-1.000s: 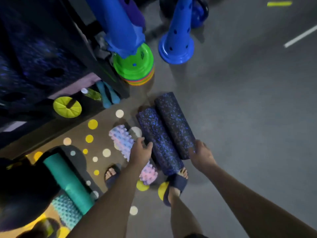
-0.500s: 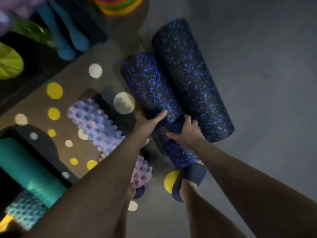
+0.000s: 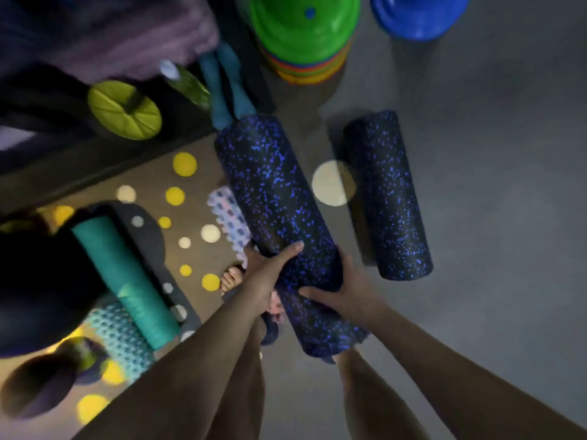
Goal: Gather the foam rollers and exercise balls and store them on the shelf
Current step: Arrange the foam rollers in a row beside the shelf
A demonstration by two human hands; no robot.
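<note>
Speckled black-and-blue foam roller (image 3: 273, 198): held in both grips near its closer end, long axis running away from me toward the dark shelf (image 3: 63, 147). Left grip (image 3: 266, 271) wrapped the roller's left side, thumb across the top. Right grip (image 3: 346, 290) clasped the right side, fingers curled under, thumb lying along the surface. The near end hung over my feet; whether the far end touched anything, I could not tell.

Second speckled roller (image 3: 387, 192): lay on the grey floor (image 3: 492, 154) to the right, roughly parallel, apart from the held one.

Pale knobbed roller (image 3: 227, 214): on the spotted mat (image 3: 152, 192), partly hidden behind the held roller's left edge.

Teal smooth roller (image 3: 124, 274) and a light bumpy roller (image 3: 124, 335): side by side further left.

Teal dumbbells (image 3: 227, 90): just beyond the held roller's far end. Yellow-green disc (image 3: 124, 109): on the low shelf. Stack of green-topped discs (image 3: 301, 30) and a blue cone base (image 3: 419, 14): on the floor at the top edge.
</note>
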